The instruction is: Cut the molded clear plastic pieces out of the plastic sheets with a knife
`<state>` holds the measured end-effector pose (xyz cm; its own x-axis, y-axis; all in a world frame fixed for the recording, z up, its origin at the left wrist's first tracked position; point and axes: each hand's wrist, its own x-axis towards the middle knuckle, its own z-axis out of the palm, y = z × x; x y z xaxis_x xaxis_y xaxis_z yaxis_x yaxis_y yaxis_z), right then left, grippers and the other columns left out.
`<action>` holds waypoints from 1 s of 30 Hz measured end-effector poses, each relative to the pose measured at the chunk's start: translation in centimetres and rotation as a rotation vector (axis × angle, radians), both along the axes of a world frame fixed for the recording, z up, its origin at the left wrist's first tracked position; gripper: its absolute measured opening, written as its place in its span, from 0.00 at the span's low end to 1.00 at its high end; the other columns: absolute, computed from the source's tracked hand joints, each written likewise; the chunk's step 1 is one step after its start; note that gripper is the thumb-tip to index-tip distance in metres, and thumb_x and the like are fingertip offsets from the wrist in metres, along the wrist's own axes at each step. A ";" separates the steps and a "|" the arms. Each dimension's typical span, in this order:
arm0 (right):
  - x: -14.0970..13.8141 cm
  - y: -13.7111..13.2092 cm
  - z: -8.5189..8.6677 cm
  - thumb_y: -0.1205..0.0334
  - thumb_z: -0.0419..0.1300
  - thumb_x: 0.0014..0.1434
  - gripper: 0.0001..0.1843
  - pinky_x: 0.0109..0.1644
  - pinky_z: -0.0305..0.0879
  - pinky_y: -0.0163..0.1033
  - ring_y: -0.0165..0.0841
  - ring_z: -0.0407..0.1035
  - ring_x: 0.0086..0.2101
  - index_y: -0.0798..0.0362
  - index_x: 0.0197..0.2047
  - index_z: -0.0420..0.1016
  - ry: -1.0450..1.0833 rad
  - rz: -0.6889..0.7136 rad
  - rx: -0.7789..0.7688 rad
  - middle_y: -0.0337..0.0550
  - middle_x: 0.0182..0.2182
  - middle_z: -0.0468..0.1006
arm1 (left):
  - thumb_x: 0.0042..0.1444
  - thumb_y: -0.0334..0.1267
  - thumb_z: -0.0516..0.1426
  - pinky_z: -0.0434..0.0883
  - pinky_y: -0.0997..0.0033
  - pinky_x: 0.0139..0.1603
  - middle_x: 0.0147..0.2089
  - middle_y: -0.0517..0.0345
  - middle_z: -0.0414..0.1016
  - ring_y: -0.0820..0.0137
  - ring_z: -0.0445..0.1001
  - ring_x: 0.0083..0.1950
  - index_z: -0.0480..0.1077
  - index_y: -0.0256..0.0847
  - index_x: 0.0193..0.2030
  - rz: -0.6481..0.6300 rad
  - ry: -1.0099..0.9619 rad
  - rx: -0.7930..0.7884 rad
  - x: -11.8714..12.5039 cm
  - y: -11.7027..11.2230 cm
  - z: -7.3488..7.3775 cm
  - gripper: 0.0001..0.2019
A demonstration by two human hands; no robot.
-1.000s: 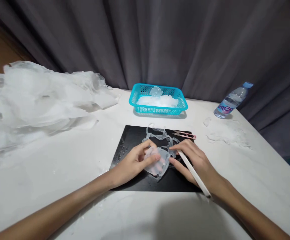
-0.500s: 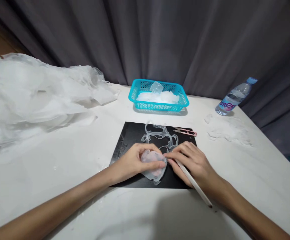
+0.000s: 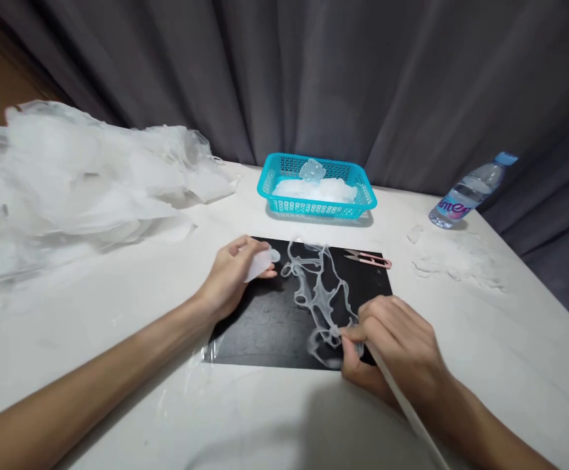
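Web (image 3: 321, 301) stretches lengthwise away from the nearer right hand (image 3: 399, 339), which pinches it, holding a stick (image 3: 400, 398); the left hand (image 3: 229, 271) grips a piece (image 3: 257, 264).

The hands (image 3: 402, 336) (slim-fingered) and forearms (image 3: 134, 359) are bare.

Two hands, one left hand (image 3: 230, 277) and one right hand (image 3: 402, 339), one translucent piece (image 3: 259, 263), one white stick (image 3: 400, 395), one translucent web (image 3: 322, 300), one black mat (image 3: 259, 329), one pair of snips (image 3: 373, 260), one blue basket (image 3: 313, 208), one bottle (image 3: 453, 207), two white heaps, the larger heap (image 3: 83, 186) and the smaller heap (image 3: 460, 264), their pieces too merged to count.
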<state>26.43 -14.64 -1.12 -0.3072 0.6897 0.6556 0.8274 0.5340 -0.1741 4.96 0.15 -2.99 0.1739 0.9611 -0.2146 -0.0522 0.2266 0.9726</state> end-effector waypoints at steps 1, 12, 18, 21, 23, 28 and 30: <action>0.3 0.0 0.1 0.76 0.59 0.61 0.12 0.35 0.59 0.40 0.33 0.63 0.30 0.51 0.31 0.67 0.044 -0.021 -0.012 0.38 0.27 0.66 | 0.53 0.42 0.67 0.77 0.76 0.26 0.27 0.62 0.77 0.73 0.76 0.24 0.70 0.39 0.32 0.003 -0.002 0.016 -0.2 0.5 0.1 0.12; 3.6 3.5 -3.6 0.49 0.65 0.68 0.22 0.51 0.71 0.48 0.44 0.73 0.47 0.53 0.57 0.71 0.085 -0.134 -0.260 0.49 0.45 0.77 | 0.69 0.51 0.60 0.83 0.67 0.37 0.37 0.53 0.87 0.59 0.88 0.37 0.68 0.43 0.45 -0.569 -0.078 0.015 0.1 -1.5 0.8 0.13; 2.9 3.5 -4.9 0.61 0.57 0.74 0.08 0.45 0.70 0.45 0.39 0.73 0.39 0.53 0.45 0.76 -0.010 -0.130 -0.271 0.45 0.38 0.77 | 0.70 0.50 0.60 0.84 0.62 0.43 0.41 0.51 0.88 0.56 0.89 0.41 0.68 0.43 0.48 -0.594 -0.121 -0.009 0.0 -1.6 0.8 0.13; 4.4 3.9 -2.9 0.63 0.57 0.74 0.09 0.45 0.69 0.42 0.36 0.73 0.37 0.52 0.40 0.75 0.173 -0.140 -0.218 0.43 0.36 0.78 | 0.70 0.50 0.60 0.84 0.60 0.45 0.42 0.50 0.88 0.55 0.88 0.43 0.68 0.43 0.48 -0.606 -0.143 -0.034 -0.1 -1.7 0.6 0.13; 6.5 4.2 -1.0 0.59 0.58 0.72 0.09 0.44 0.70 0.41 0.35 0.74 0.38 0.51 0.40 0.76 0.354 -0.210 -0.168 0.42 0.37 0.79 | 0.70 0.50 0.60 0.83 0.62 0.43 0.42 0.49 0.88 0.55 0.88 0.43 0.67 0.42 0.47 -0.619 -0.155 -0.045 0.0 -1.8 0.6 0.13; 14.8 5.0 1.5 0.42 0.55 0.67 0.25 0.38 0.72 0.46 0.39 0.72 0.31 0.57 0.47 0.77 0.595 -0.856 0.071 0.45 0.32 0.75 | 0.69 0.50 0.61 0.82 0.65 0.40 0.40 0.49 0.88 0.56 0.88 0.41 0.67 0.43 0.47 -0.620 -0.157 -0.044 0.1 -2.0 0.9 0.14; 18.3 5.1 1.2 0.42 0.50 0.67 0.30 0.45 0.73 0.56 0.47 0.75 0.40 0.61 0.53 0.75 0.532 -1.008 0.046 0.54 0.40 0.77 | 0.68 0.50 0.62 0.82 0.64 0.42 0.41 0.49 0.88 0.57 0.88 0.42 0.67 0.42 0.48 -0.618 -0.148 -0.040 0.1 -1.9 0.9 0.15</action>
<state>44.73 -9.53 0.12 0.6977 0.4371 0.5676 0.7101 -0.3168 -0.6289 5.06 -1.80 -2.09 0.7247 0.6653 -0.1794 -0.0334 0.2940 0.9552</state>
